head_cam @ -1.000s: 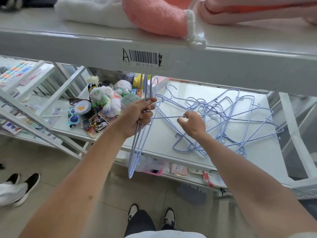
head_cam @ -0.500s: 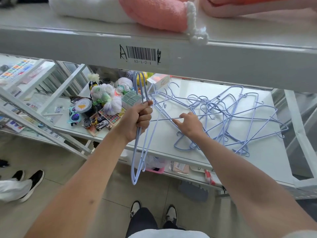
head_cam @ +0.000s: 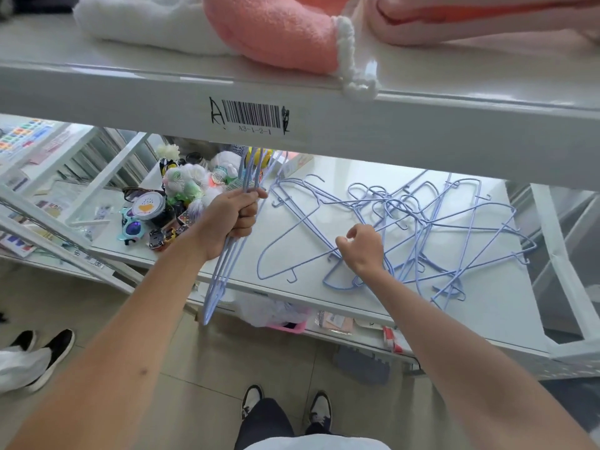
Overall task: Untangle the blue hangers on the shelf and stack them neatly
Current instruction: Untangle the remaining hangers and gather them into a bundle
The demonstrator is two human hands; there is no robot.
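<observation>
A tangle of blue wire hangers (head_cam: 454,235) lies on the white lower shelf (head_cam: 487,316). My left hand (head_cam: 232,219) grips a bundle of several blue hangers (head_cam: 220,274). They stand upright, their lower ends hanging past the shelf's front edge and their hooks reaching under the upper shelf. One single blue hanger (head_cam: 285,241) lies flat on the shelf between my hands. My right hand (head_cam: 362,250) sits at the left edge of the tangle, fingers curled at that hanger's right end where its wire runs under my palm.
Small toys, a round tin (head_cam: 147,207) and sunglasses (head_cam: 131,228) crowd the shelf's left end. The upper shelf (head_cam: 357,125), with a barcode label, carries pink and white plush items and overhangs the work area. A white post (head_cam: 558,264) stands at the right. Another person's shoes (head_cam: 48,352) are at the lower left.
The hanger stretched between my hands now lies flat on the shelf. My right hand has shifted right and curled its fingers. My left hand keeps hold of its bundle.
</observation>
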